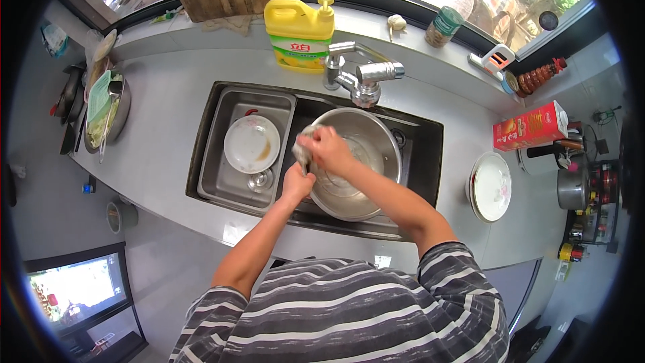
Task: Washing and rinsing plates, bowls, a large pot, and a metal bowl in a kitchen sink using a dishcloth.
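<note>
My right hand (pixel 328 148) is closed on a pale cloth (pixel 302 153), over the left part of a large steel basin (pixel 396 161) in the right sink bowl. My left hand (pixel 299 181) is just below it, gripping the end of a thin item that runs up into the cloth; its kind is mostly hidden. Some water seems to lie in the basin. In the left sink bowl, a white plate (pixel 248 143) with a brownish stain lies beside the drain strainer (pixel 260 180). The chrome faucet (pixel 366 83) stands behind the basin.
A yellow detergent jug (pixel 298 35) stands behind the sink. Stacked white plates (pixel 492 187) and a red carton (pixel 530 127) are on the right counter. At the left stands a metal bowl (pixel 124 111) with shredded vegetable, a green basket (pixel 99 95) and a ladle. Garlic (pixel 397 22) and a plastic bottle (pixel 446 22) line the sill.
</note>
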Motion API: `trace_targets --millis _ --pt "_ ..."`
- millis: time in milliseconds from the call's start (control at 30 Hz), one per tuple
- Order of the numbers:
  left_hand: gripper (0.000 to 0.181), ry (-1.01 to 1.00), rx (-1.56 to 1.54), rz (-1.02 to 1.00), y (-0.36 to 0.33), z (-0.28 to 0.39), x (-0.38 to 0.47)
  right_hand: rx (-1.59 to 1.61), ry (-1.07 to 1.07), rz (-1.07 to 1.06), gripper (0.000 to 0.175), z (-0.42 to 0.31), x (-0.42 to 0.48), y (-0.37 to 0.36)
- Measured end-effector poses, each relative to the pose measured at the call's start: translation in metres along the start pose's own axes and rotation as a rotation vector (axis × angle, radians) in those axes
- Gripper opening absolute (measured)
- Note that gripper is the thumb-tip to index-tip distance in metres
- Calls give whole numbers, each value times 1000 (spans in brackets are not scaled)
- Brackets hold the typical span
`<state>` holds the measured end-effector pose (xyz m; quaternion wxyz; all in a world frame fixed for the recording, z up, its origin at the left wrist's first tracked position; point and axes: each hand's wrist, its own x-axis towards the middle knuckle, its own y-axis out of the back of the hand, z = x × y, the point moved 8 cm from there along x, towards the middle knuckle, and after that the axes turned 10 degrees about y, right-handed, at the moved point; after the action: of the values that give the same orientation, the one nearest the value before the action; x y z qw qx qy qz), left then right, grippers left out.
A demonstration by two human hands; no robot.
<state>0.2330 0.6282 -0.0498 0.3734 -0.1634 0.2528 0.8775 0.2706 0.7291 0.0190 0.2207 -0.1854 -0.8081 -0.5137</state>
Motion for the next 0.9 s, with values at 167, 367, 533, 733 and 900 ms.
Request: trace_targets --millis 167,367,533,733,900 --pt "14 -4 -36 40 -7 -3 -7 -358 -496 -182 47 115 -41 19" --pt "15 -31 5 120 -3 -5 -14 -513 -907 -405 49 140 -154 50" --pt "18 -119 -73 157 -2 -8 -1 -533 -880 -446 44 98 -203 39" --pt "28 171 -249 -147 -12 -23 0 -269 -979 -187 69 77 -158 33" --pt "32 153 -238 -187 -18 -19 3 -137 -830 284 70 112 -133 -2"
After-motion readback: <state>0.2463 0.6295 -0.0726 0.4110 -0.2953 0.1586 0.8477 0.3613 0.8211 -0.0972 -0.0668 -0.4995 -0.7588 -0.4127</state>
